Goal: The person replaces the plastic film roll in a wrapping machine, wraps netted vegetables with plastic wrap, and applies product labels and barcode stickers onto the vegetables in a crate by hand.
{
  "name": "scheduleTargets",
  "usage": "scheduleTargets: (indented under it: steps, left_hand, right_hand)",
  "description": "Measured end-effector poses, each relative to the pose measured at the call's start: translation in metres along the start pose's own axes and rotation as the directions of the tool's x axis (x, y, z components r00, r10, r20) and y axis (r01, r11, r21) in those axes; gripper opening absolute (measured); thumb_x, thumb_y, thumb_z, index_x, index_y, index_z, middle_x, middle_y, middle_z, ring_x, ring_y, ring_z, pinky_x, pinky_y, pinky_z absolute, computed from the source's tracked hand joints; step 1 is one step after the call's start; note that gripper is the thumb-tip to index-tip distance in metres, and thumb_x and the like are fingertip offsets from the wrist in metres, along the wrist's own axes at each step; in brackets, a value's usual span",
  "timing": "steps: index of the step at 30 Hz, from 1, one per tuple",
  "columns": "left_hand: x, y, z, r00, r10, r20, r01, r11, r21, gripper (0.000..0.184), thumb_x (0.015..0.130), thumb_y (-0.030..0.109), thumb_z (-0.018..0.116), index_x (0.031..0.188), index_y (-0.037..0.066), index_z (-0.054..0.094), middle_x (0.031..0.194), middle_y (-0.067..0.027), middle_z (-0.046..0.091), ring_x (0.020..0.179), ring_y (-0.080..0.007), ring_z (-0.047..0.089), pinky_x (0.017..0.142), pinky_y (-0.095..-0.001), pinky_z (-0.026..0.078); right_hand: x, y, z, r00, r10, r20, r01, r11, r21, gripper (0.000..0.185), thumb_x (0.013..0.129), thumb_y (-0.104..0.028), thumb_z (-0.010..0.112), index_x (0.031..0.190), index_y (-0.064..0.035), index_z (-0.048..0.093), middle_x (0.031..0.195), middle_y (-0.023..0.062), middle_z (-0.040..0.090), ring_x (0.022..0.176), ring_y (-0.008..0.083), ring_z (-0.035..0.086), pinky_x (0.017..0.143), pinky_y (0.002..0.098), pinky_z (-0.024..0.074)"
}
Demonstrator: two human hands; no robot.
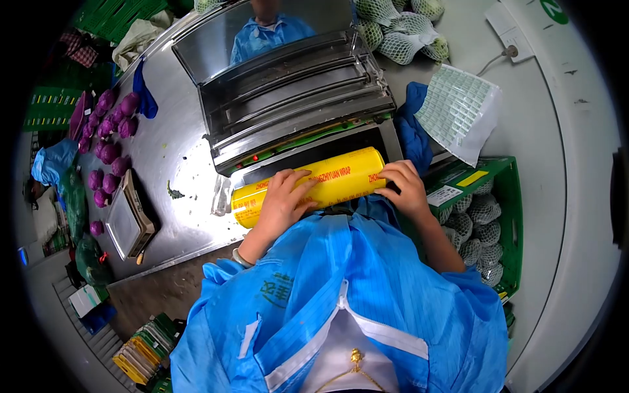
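Observation:
A yellow roll of plastic wrap (347,173) with red printing lies slanted in front of my body, along the near side of a metal wrapping machine (288,98). My left hand (286,200) rests over the left part of the roll, its fingers curved onto the top. At the roll's right end, my right hand (405,187) grips the edge with bent fingers and thumb. The undersides of both hands are hidden.
Purple cabbages (108,154) and a scale (130,216) are on the steel table (177,141) at left. Net-wrapped produce (403,36) sits behind the machine. A label sheet (458,108) lies at right, above a green crate (514,226) of netted produce.

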State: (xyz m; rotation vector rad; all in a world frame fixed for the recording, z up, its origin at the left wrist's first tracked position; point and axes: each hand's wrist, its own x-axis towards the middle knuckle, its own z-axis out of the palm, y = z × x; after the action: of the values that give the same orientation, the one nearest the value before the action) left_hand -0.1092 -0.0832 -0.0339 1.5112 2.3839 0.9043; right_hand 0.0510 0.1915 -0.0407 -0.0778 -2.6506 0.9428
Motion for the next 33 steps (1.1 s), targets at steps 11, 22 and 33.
scheduleTargets:
  steps: [11, 22, 33]
  left_hand:
    - [0.027, 0.008, 0.002, 0.986, 0.167, 0.02, -0.166, 0.985, -0.046, 0.045, 0.07, 0.016, 0.08, 0.112, 0.007, 0.065, 0.117, -0.0102, 0.061, 0.105, -0.0323, 0.055, 0.088, -0.0426, 0.047]
    - [0.081, 0.043, 0.049, 0.905, 0.416, 0.086, -0.412, 0.909, -0.057, 0.019, 0.079, 0.014, 0.06, 0.095, 0.004, 0.062, 0.093, -0.0112, 0.058, 0.088, -0.0291, 0.057, 0.079, -0.0385, 0.049]
    - [0.066, 0.051, 0.047, 0.883, 0.446, 0.148, -0.397, 0.877, -0.272, 0.017, 0.082, 0.014, 0.058, 0.095, 0.003, 0.058, 0.09, -0.0151, 0.058, 0.088, -0.0324, 0.062, 0.078, -0.0395, 0.052]
  right_hand:
    - [0.0, -0.009, 0.012, 0.988, -0.13, 0.08, 0.148, 0.947, -0.285, 0.014, 0.08, -0.009, 0.068, 0.09, -0.0034, 0.06, 0.094, 0.0091, 0.06, 0.091, 0.0259, 0.056, 0.081, 0.037, 0.0453]
    - [-0.017, -0.016, 0.012, 0.99, -0.104, 0.1, 0.129, 0.945, -0.3, 0.016, 0.082, -0.011, 0.064, 0.093, -0.0026, 0.056, 0.096, 0.0099, 0.059, 0.089, 0.0265, 0.057, 0.079, 0.0371, 0.0452]
    - [-0.013, -0.01, 0.022, 0.986, -0.169, 0.008, 0.168, 0.971, -0.17, 0.014, 0.073, -0.015, 0.068, 0.076, -0.0041, 0.059, 0.08, 0.0075, 0.059, 0.083, 0.0268, 0.058, 0.073, 0.0383, 0.045]
